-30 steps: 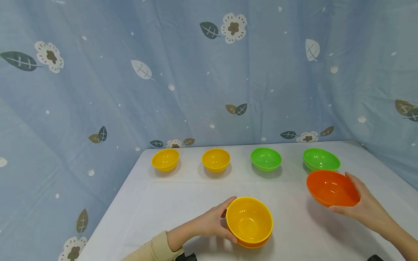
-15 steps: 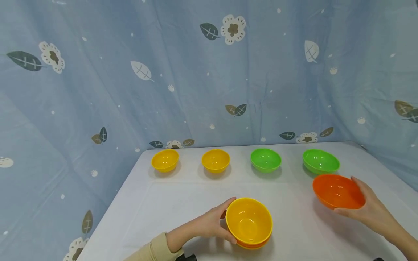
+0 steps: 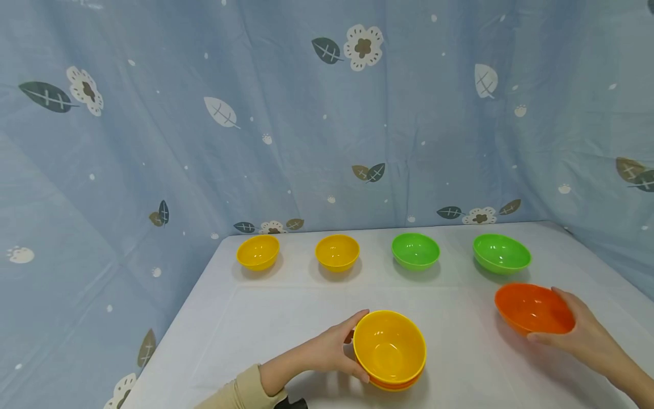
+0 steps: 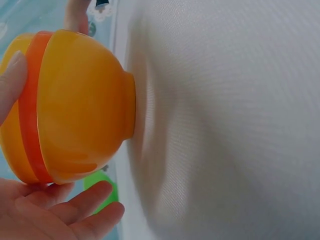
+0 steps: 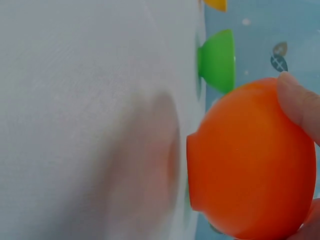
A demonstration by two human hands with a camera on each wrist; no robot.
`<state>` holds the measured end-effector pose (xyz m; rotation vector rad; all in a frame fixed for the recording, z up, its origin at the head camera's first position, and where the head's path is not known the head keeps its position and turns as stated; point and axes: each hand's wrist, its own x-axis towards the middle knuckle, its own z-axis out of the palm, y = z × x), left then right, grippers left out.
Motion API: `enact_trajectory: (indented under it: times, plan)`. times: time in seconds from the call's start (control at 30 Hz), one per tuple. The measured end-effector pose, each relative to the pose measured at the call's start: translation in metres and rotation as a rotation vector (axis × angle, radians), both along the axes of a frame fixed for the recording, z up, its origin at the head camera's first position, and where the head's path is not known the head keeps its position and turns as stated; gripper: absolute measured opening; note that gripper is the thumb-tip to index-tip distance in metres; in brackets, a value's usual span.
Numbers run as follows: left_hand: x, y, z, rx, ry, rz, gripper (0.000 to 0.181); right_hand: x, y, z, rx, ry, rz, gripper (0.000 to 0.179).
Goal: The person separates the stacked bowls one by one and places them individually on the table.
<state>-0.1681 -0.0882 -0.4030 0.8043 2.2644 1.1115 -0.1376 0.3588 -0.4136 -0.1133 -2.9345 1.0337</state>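
My left hand [image 3: 332, 347] grips the side of a stack of bowls [image 3: 390, 347] at the front middle of the table. In the left wrist view the stack shows a yellow bowl on top, an orange bowl [image 4: 35, 105] in between and a yellow bowl [image 4: 82, 107] at the bottom, its foot close to the white cloth. The thumb and fingers lie on opposite sides of it. On the right, my right hand [image 3: 585, 335] pinches a single orange bowl [image 3: 533, 309] by its rim. That bowl is upright, and its foot [image 5: 191, 172] stands a little above the cloth, over its shadow.
Along the table's back edge stand two yellow bowls [image 3: 258, 253] [image 3: 338, 253] and two green bowls [image 3: 416, 251] [image 3: 502, 254], spaced apart. A white cloth covers the table [image 3: 286, 295]. Behind it hangs a blue patterned curtain [image 3: 286, 142].
My right hand has moved the orange bowl toward the front right and lower, away from the right green bowl. The left hand and its stack have stayed in place.
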Motion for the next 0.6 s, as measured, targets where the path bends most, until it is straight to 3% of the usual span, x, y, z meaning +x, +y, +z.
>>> enact_trajectory:
  times: [0.6]
  plan:
    - [0.000, 0.000, 0.002, -0.013, 0.000, -0.002, 0.101, -0.004, 0.013, -0.013, 0.014, -0.092, -0.039, 0.110]
